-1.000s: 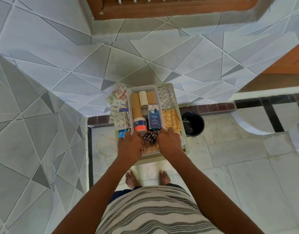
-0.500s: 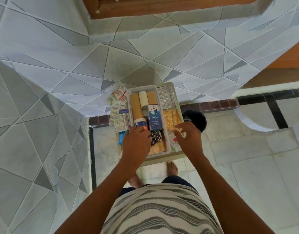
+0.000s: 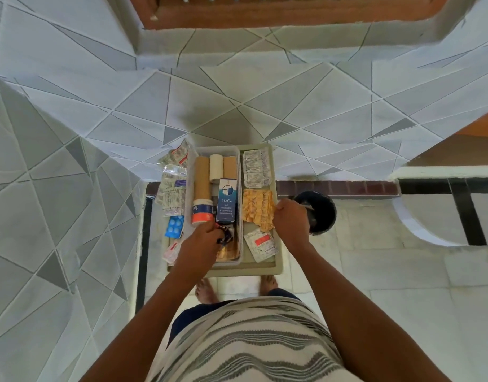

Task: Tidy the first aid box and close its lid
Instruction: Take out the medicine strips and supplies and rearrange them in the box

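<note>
1. First aid box [image 3: 277, 267] sat open on the ledge in front of me, against the tiled wall [image 3: 237, 106], its rim just above my bare feet.
2. A clear inner tray [image 3: 238, 260] lay in the left part of the box, holding three bandage rolls [image 3: 202, 175], a white bottle [image 3: 202, 211] and a blue carton [image 3: 226, 201] side by side.
3. My left hand [image 3: 200, 244] was curled over the near end of that tray, fingers pinching a dark blister strip [image 3: 225, 235].
4. My right hand [image 3: 291, 219] was closed at the box's right edge, pinching something thin and pale that I could not make out.
5. Silver blister packs [image 3: 256, 168], orange blister packs [image 3: 258, 208] and a white sachet [image 3: 262, 244] lay in the right part of the box.
6. More strips [image 3: 172, 188] and a blue blister [image 3: 174, 226] lay along the tray's left side.
7. A black bucket [image 3: 322, 213] stood just right of the box, below on the floor.
</note>
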{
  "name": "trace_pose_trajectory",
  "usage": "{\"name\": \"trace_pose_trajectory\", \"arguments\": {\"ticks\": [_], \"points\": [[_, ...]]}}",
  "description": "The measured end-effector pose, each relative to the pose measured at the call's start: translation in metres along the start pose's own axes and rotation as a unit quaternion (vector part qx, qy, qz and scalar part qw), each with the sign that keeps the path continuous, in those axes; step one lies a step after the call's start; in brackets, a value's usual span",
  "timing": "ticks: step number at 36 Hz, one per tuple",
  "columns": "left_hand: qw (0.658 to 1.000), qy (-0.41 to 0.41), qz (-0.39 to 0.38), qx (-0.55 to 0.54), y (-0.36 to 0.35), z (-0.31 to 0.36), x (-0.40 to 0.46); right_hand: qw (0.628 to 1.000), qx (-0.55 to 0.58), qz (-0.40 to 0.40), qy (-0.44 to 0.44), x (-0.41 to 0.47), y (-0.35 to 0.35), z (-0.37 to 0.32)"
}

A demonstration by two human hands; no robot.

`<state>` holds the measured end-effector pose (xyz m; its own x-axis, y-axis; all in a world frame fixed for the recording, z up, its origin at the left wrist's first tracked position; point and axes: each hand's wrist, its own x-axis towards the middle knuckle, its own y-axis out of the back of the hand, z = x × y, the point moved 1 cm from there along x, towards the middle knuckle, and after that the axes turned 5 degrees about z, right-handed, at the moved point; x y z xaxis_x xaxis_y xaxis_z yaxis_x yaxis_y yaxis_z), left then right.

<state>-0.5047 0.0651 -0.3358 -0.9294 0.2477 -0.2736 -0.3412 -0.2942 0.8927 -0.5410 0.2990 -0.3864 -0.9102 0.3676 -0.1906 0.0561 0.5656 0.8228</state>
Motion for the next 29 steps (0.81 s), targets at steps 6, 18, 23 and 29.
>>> {"name": "trace_pose_trajectory", "arguments": {"ticks": [6, 18, 23, 29], "points": [[0.997, 0.048, 0.010, -0.065, 0.003, 0.000, -0.001, 0.995, 0.093, 0.024, 0.015, -0.004, 0.015, 0.005], [0.894, 0.142, 0.159, -0.395, 0.023, 0.000, -0.008, 0.965, 0.218, 0.070, 0.130, -0.044, 0.053, -0.027], [0.868, 0.167, 0.181, -0.432, 0.029, -0.003, -0.009, 0.956, 0.251, -0.003, 0.150, -0.067, 0.034, -0.057], [0.934, 0.172, 0.161, -0.269, 0.029, -0.029, -0.016, 0.966, 0.206, -0.089, 0.128, -0.082, 0.011, -0.072]]}}
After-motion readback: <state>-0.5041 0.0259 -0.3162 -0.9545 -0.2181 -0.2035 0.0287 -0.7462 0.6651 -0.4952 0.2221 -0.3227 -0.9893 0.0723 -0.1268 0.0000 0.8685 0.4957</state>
